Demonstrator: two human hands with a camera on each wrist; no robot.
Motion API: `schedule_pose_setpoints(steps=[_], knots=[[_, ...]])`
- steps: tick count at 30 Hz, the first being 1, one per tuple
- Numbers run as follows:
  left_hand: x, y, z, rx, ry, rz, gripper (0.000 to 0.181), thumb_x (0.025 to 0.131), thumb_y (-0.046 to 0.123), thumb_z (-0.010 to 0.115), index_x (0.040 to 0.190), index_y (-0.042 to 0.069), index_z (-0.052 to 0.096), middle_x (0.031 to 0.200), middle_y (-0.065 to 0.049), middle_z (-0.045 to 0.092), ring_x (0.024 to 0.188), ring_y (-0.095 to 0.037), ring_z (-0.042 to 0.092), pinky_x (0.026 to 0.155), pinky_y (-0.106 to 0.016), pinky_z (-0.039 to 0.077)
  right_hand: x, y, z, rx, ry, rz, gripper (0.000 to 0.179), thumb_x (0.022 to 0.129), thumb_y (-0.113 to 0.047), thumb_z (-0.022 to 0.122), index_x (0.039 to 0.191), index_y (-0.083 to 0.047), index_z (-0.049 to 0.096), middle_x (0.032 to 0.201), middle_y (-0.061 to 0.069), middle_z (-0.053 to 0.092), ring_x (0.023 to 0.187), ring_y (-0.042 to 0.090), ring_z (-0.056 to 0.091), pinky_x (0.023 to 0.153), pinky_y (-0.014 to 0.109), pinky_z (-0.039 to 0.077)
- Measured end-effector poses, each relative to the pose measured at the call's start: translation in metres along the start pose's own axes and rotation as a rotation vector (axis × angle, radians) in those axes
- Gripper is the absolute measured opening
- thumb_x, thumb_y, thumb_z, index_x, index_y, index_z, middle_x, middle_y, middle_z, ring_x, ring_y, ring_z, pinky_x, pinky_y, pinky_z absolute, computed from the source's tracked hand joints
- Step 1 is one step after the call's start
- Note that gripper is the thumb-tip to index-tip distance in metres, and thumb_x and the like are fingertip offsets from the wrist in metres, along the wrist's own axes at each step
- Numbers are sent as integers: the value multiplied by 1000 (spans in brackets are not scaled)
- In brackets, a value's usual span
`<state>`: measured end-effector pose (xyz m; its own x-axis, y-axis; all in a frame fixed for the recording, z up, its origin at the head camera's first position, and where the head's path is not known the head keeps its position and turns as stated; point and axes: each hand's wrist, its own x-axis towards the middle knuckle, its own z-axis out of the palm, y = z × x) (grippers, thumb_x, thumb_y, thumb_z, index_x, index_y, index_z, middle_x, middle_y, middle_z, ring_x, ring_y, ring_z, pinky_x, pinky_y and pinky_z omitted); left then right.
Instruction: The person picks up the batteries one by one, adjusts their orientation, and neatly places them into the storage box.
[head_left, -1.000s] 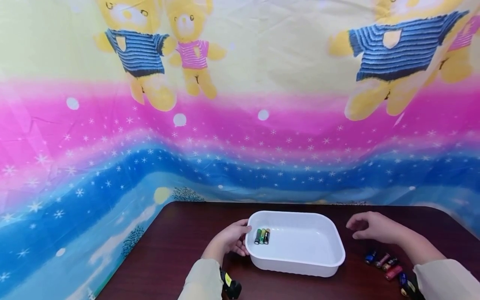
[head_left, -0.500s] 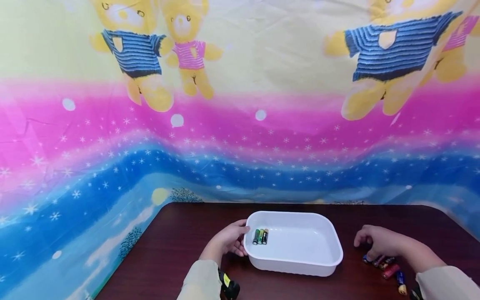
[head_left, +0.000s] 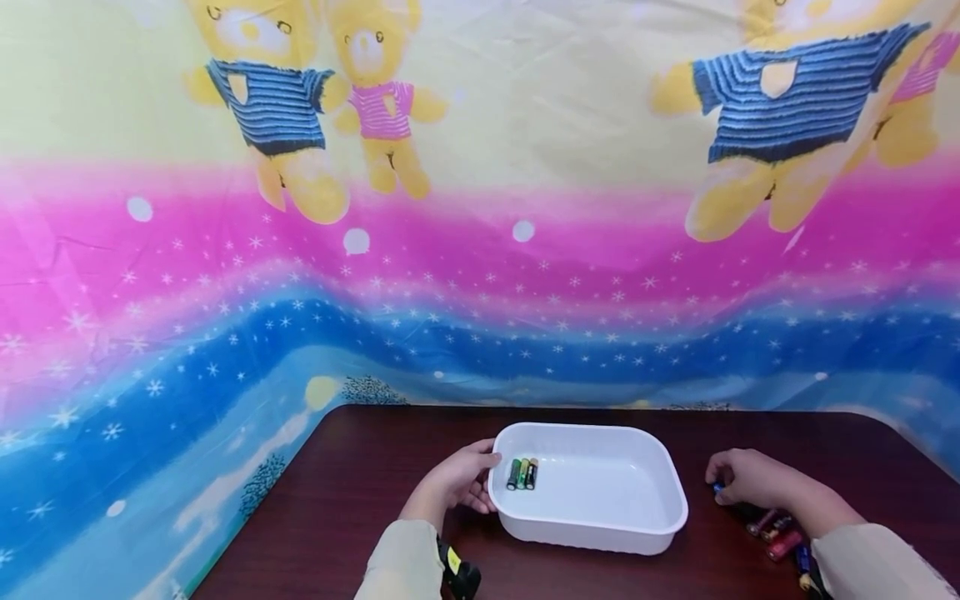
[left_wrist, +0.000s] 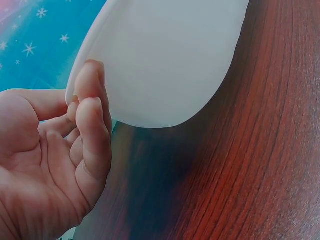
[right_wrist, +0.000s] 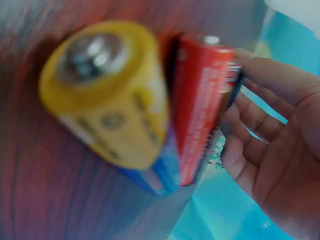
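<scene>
A white plastic tub (head_left: 592, 535) stands on the table. My left hand (head_left: 459, 477) grips its left rim, thumb over the edge and fingers outside, as the left wrist view also shows on the tub wall (left_wrist: 170, 65). Three batteries (head_left: 522, 474) lie side by side at the tub's left end. To the right of the tub, my right hand (head_left: 759, 478) pinches a blue battery (head_left: 717, 487), mostly hidden by the fingers. Near that wrist lie several more batteries, among them a red battery (head_left: 784, 545) and a yellow-and-blue battery (right_wrist: 110, 115), large and blurred in the right wrist view.
The dark wooden table (head_left: 360, 500) ends at a rounded back edge. Behind it hangs a printed cloth (head_left: 480, 275) with bears and snowflakes. A black wrist device (head_left: 461, 575) sits at the left sleeve.
My right hand came down to the batteries, took hold of the blue one and moved it slightly left, away from the others. The left hand and the tub stay put.
</scene>
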<state>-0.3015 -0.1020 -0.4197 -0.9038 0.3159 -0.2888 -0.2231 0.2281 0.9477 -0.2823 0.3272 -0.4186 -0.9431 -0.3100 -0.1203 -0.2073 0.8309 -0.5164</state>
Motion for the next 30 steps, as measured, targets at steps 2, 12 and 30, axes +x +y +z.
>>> schedule_pose_setpoints(steps=[2, 12, 30], knots=[[0, 0, 0, -1, 1, -1, 47, 98, 25, 45, 142, 14, 34, 88, -24, 60, 47, -20, 57, 45, -30, 53, 3, -1, 2, -9, 18, 30, 22, 73, -6, 75, 86, -6, 58, 64, 3, 49, 55, 17, 47, 49, 29, 42], [-2, -1, -1, 3, -4, 1, 47, 98, 24, 45, 142, 13, 34, 88, -24, 60, 47, -20, 57, 45, -30, 54, 6, -4, -13, 49, -95, 22, 58, 59, 1, 82, 112, -1, 59, 93, 12, 49, 78, 26, 49, 61, 35, 47], [-2, 2, 0, 10, -4, -3, 47, 98, 25, 45, 142, 13, 34, 90, -23, 60, 48, -20, 58, 46, -30, 54, 4, -8, -4, 169, -128, 63, 63, 60, 12, 76, 119, 3, 56, 71, 11, 46, 59, 22, 51, 49, 35, 50]])
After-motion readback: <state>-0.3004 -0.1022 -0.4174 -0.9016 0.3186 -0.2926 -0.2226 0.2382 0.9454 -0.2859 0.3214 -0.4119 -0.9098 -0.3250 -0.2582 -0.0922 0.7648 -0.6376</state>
